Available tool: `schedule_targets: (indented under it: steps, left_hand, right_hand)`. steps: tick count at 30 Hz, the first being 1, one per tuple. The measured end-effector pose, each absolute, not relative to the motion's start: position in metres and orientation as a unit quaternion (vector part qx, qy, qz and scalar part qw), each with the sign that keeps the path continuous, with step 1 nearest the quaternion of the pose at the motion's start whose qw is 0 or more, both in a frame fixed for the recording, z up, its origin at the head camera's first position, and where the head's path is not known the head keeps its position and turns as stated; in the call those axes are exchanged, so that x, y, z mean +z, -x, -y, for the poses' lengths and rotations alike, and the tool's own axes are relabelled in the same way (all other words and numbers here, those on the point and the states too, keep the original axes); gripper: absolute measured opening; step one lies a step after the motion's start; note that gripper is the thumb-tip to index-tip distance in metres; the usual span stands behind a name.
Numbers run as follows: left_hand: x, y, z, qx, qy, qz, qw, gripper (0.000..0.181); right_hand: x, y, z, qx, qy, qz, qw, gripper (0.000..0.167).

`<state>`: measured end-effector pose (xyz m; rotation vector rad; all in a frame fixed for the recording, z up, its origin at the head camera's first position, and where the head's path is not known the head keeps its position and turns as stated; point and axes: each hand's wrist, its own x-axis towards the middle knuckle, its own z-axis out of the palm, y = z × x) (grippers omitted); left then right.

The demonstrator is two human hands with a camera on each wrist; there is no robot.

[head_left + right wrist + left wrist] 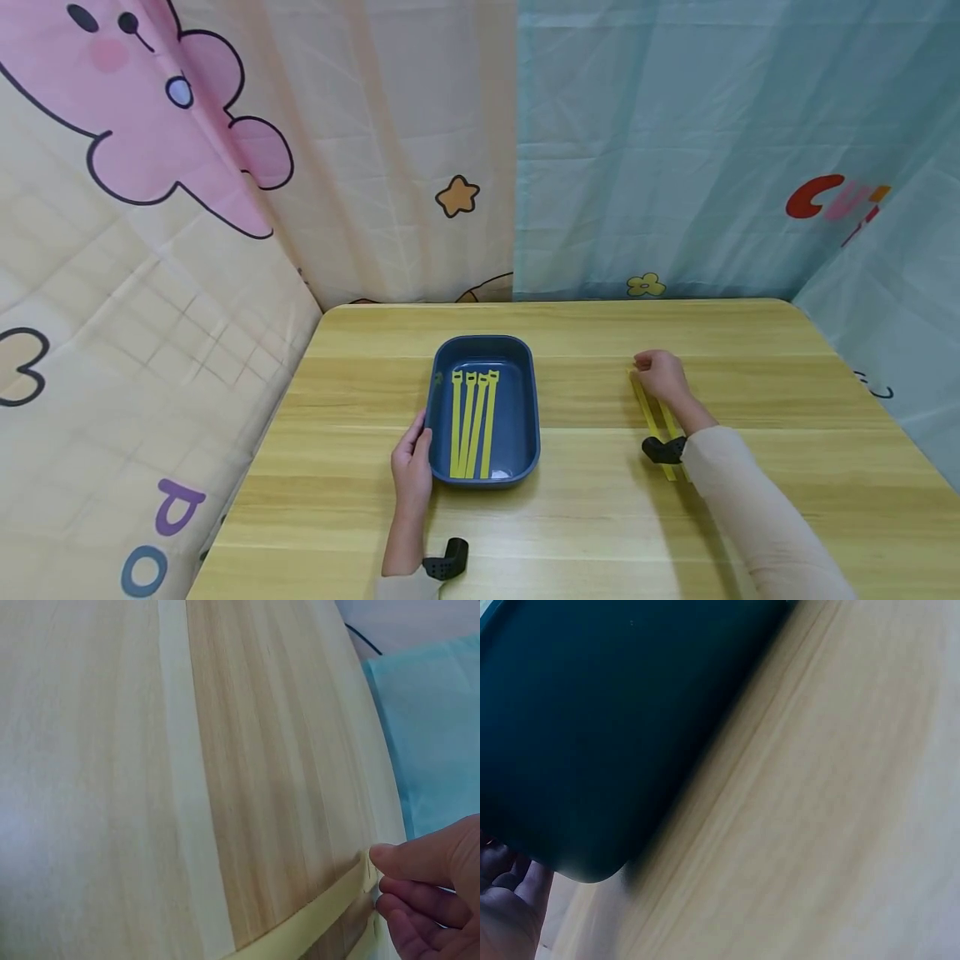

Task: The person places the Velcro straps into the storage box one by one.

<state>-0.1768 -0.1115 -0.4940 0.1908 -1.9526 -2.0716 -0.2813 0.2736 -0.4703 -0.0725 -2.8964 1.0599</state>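
Note:
A dark blue rectangular tray [525, 481] stands on the table, with several yellow hook-and-loop cable ties [468, 425] lying lengthwise in it, slotted heads at the far end. My left hand [412, 467] grips the tray's left side near the front corner; in the left wrist view that hand [511, 904] is partly hidden by the tray. To the right of the tray, my right hand [662, 377] pinches the far end of a yellow cable tie [648, 414] between thumb and fingers. Another yellow cable tie [668, 419] lies beside it, partly under the right wrist.
The wooden table [585, 517] has its far edge against printed curtains [637, 150]. A fabric wall [247, 333] hangs along the left side. A black wrist camera [663, 450] sits over the cable ties on the right; another black camera [447, 560] is on the left wrist.

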Motion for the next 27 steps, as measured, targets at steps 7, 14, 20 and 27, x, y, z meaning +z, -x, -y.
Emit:
schedule_targets:
  steps: [7, 14, 20, 27]
  left_hand:
    - [-0.4935, 0.1771, 0.1120, -0.724, -0.072, 0.673, 0.134, 0.038]
    - [-0.4940, 0.1786, 0.1119, -0.727, -0.068, 0.669, 0.139, 0.037]
    - [-0.4930, 0.1774, 0.1112, -0.726, -0.067, 0.670, 0.136, 0.037]
    - [-0.4922, 0.1770, 0.1113, -0.727, -0.063, 0.669, 0.139, 0.037]
  right_hand:
    - [-0.4677, 0.2832, -0.2704, 0.308, 0.009, 0.951, 0.008, 0.035]
    - [-0.4692, 0.2839, -0.2697, 0.291, 0.009, 0.957, 0.006, 0.034]
    - [-0.4726, 0.2835, -0.2694, 0.301, 0.017, 0.953, 0.019, 0.033]
    - [-0.4729, 0.2830, -0.2684, 0.335, 0.038, 0.941, 0.031, 0.034]
